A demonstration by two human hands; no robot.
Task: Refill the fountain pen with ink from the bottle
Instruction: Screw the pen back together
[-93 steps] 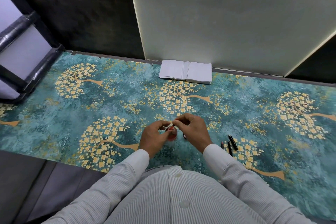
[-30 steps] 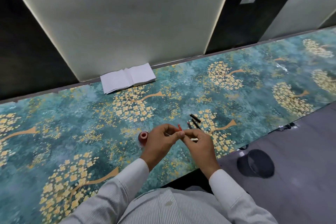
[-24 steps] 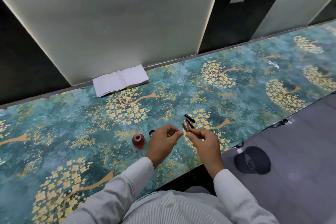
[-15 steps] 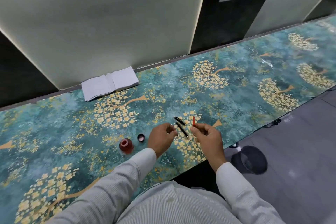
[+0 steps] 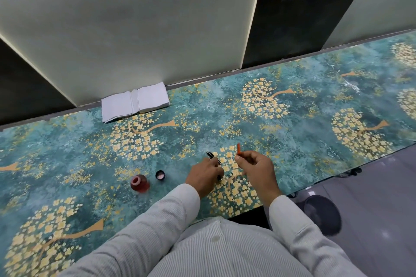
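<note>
A small round ink bottle (image 5: 139,184) with red ink stands uncapped on the patterned table. Its black cap (image 5: 160,175) lies just to its right, inside up. My right hand (image 5: 256,170) pinches a thin orange-red pen part (image 5: 238,149), which points upward. My left hand (image 5: 203,174) rests low on the table over the black pen pieces. One black piece (image 5: 211,156) sticks out past its fingers and another dark end shows at its right edge. Whether the fingers grip a piece is hidden.
An open white notebook (image 5: 135,101) lies against the pale wall panel at the back. The table's front edge (image 5: 315,184) runs just right of my right hand, with grey floor and a dark round bin (image 5: 322,217) below.
My hands came apart: the left went down onto the black pen pieces on the table, the right kept the orange-red part raised. The view swung, so bottle and cap now sit further left.
</note>
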